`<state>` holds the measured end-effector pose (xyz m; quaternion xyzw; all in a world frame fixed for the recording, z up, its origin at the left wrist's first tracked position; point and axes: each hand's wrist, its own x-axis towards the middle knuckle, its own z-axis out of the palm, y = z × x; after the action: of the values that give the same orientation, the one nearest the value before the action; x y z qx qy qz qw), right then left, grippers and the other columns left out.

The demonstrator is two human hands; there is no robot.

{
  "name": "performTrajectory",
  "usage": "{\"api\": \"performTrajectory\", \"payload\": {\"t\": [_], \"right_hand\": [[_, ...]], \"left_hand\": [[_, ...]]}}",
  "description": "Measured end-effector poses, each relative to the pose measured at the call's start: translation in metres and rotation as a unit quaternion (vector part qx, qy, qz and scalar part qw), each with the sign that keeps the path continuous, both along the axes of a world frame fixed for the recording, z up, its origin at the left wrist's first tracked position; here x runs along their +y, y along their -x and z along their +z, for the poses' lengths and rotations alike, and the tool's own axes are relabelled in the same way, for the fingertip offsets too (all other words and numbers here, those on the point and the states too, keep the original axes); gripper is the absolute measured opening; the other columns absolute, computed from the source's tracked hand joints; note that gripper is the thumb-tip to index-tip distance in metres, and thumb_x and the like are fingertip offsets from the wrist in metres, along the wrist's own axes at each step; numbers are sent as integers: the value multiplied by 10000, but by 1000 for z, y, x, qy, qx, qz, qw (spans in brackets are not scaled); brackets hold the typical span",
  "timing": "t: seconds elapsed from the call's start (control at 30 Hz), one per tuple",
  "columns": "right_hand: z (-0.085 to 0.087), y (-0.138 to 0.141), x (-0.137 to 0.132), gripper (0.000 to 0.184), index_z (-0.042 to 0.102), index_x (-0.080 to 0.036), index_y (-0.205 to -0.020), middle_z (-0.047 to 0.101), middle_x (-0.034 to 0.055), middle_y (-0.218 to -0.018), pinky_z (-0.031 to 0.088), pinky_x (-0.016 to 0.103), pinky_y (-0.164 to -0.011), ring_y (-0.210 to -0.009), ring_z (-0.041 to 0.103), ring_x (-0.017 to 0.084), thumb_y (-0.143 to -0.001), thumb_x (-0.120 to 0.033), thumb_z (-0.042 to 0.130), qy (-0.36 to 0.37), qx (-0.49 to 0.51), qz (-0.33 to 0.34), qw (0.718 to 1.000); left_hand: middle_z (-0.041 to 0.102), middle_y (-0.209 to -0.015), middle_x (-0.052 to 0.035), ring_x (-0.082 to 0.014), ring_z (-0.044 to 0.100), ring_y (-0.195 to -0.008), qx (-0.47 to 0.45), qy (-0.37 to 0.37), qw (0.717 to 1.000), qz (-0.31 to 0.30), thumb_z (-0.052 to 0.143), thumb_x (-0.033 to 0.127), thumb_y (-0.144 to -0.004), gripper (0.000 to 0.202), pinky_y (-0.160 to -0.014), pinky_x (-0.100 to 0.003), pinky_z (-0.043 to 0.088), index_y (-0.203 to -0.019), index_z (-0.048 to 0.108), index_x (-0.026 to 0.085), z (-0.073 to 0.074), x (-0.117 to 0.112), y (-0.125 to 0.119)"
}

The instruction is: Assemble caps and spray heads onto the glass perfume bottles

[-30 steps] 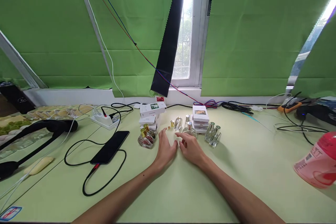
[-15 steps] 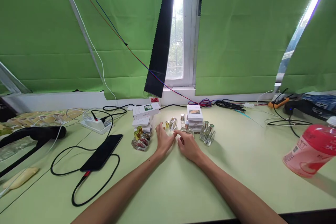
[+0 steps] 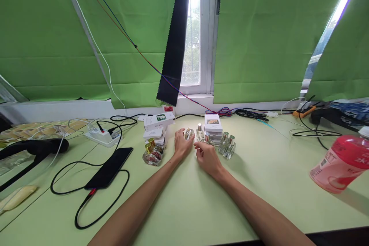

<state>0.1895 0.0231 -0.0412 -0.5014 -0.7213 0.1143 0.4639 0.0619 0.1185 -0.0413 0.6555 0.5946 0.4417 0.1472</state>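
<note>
My left hand curves around a clear glass perfume bottle, which shows between the fingers and thumb. My right hand rests close to the table with its index finger reaching left and the other fingers loosely bent, nothing visible in it. Just beyond it stand a perfume bottle with a silvery cap and another bottle, partly covered by the hand. Two green-capped bottles are to the right. On the left, dark-tinted bottles with gold caps sit together.
White boxes are stacked at left and right behind the bottles. A black phone with its cable lies to the left, near a white power strip. A pink drink bottle stands far right. Black cables run along the wall.
My left hand has closed in around the clear bottle, covering the small gold cap beside it. My right hand has drawn slightly apart from the left, and more of the silvery-capped bottle shows.
</note>
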Motion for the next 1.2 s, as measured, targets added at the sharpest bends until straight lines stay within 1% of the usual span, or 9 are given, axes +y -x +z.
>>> {"api": "performTrajectory", "payload": {"t": [0.1, 0.33, 0.5, 0.67, 0.77, 0.87, 0.93, 1.1, 1.2], "right_hand": [[1, 0, -1, 353, 708, -193, -1040, 753, 51, -909, 528, 280, -731, -763, 694, 182, -823, -4, 503, 4, -9, -3, 1000], [3, 1, -2, 360, 706, -185, -1026, 751, 49, -898, 523, 271, -711, -747, 687, 177, -808, 19, 504, 6, -5, -4, 1000], [4, 2, -3, 362, 709, -170, -1035, 752, 59, -891, 526, 272, -712, -767, 698, 183, -806, 25, 506, 13, -2, -1, 1000], [4, 3, -4, 357, 690, -168, -1096, 753, 57, -889, 521, 268, -688, -711, 688, 173, -835, -9, 504, 15, 13, -1, 1000], [4, 5, -5, 329, 655, -147, -1177, 752, 65, -869, 511, 268, -653, -668, 679, 175, -892, -79, 505, 16, 35, -3, 999], [5, 6, -6, 290, 629, -138, -1218, 751, 75, -845, 502, 272, -633, -655, 681, 186, -982, -242, 496, 24, 58, -11, 998], [5, 7, -7, 330, 619, -132, -1237, 749, 78, -835, 505, 279, -649, -670, 686, 193, -1006, -329, 489, 30, 62, -11, 998], [7, 7, -9, 461, 596, -146, -1305, 704, 35, -735, 484, 276, -650, -668, 666, 199, -990, -475, 522, 49, 37, -10, 998], [8, 6, -12, 491, 597, -173, -1324, 681, 14, -700, 468, 270, -648, -653, 646, 194, -971, -510, 545, 61, 27, -3, 998]], "left_hand": [[644, -1189, -153, -294, 619, -1140, 14, 3, 1000, -10, 644, 386, -849, 412, -977, -387, 459, -1179, 599, 143, 1, -1, 1], [694, -933, -88, -263, 650, -939, 52, 4, 998, -39, 615, 324, -858, 139, -842, -347, 462, -887, 629, 189, 4, -8, 5], [680, -850, -58, -238, 637, -859, 61, 2, 996, -61, 583, 308, -866, 124, -776, -319, 452, -828, 606, 192, 8, -23, 14], [677, -840, -39, -225, 624, -804, 67, 0, 993, -94, 578, 351, -866, 171, -735, -313, 451, -868, 631, 189, 10, -47, 26], [679, -830, -38, -221, 621, -786, 67, 2, 992, -111, 568, 383, -881, 219, -722, -312, 451, -902, 646, 179, 11, -64, 33], [690, -863, -44, -222, 619, -798, 65, 3, 989, -129, 564, 404, -888, 246, -721, -316, 453, -918, 650, 176, 11, -79, 39], [699, -904, -51, -226, 620, -816, 57, 10, 986, -156, 579, 417, -883, 259, -721, -318, 453, -939, 649, 174, 12, -89, 43], [700, -889, -34, -212, 609, -790, 41, 27, 978, -201, 589, 436, -895, 282, -673, -300, 437, -981, 659, 177, 21, -109, 46], [694, -834, -20, -197, 602, -724, 22, 60, 976, -208, 646, 471, -856, 334, -613, -286, 433, -1020, 657, 181, 28, -111, 48]]}}
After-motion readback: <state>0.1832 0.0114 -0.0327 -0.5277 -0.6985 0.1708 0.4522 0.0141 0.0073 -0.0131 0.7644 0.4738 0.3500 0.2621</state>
